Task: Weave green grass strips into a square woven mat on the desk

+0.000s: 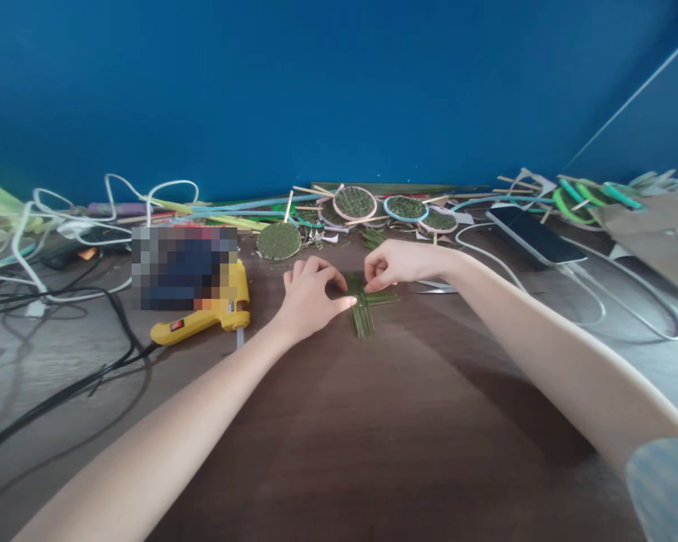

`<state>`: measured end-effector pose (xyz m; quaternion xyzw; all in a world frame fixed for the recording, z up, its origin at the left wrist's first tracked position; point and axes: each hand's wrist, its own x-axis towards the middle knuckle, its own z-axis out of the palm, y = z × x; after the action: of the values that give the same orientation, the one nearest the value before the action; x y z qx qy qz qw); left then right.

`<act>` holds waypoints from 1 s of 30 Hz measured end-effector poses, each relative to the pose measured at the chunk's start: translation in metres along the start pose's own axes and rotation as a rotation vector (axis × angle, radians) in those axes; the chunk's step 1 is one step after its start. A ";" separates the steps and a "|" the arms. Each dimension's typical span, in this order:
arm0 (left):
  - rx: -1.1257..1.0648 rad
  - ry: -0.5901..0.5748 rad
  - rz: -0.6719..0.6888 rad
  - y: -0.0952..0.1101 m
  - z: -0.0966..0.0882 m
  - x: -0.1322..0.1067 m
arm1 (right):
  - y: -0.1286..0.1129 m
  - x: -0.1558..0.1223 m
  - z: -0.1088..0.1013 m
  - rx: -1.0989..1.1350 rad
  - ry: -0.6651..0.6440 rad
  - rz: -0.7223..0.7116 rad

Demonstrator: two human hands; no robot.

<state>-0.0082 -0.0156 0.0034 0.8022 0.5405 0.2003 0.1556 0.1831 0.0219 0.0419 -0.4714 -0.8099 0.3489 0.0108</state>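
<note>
Crossed green leaf strips [364, 310] lie flat on the brown wooden table [373, 436], woven into a small cross. My left hand [309, 295] rests on their left side, fingers curled and fingertips pressing the strips down. My right hand [395, 263] pinches the upper right part of the weave with its fingers closed. Both forearms reach in from the near edge.
A yellow glue gun [209, 316] lies left of my left hand, with black and white cables [62, 218] beyond. Round woven green discs in rings [355, 203] sit by the blue wall. A phone [534, 235] with a white cable lies right; cardboard [655, 226] far right.
</note>
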 end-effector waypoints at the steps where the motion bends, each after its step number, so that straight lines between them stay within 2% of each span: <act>1: 0.001 0.001 0.001 0.000 0.000 0.000 | 0.000 0.000 0.000 0.002 -0.001 -0.001; 7: -0.026 0.005 -0.007 0.003 -0.002 -0.001 | -0.003 -0.001 0.000 0.021 -0.009 0.011; 12: -0.102 -0.037 -0.050 0.006 -0.007 -0.001 | -0.003 0.000 0.001 0.009 -0.007 0.010; 18: -0.053 -0.040 -0.026 0.003 -0.004 0.000 | -0.002 0.000 -0.001 0.026 0.013 -0.004; 25: -0.003 -0.021 -0.003 0.001 -0.001 0.000 | -0.006 -0.001 0.000 0.282 0.112 -0.144; 30: -0.015 0.017 0.028 0.000 0.002 -0.001 | -0.017 0.000 0.007 0.378 0.153 -0.273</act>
<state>-0.0076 -0.0169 0.0018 0.8069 0.5288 0.2133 0.1539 0.1677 0.0128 0.0457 -0.3721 -0.7833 0.4528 0.2072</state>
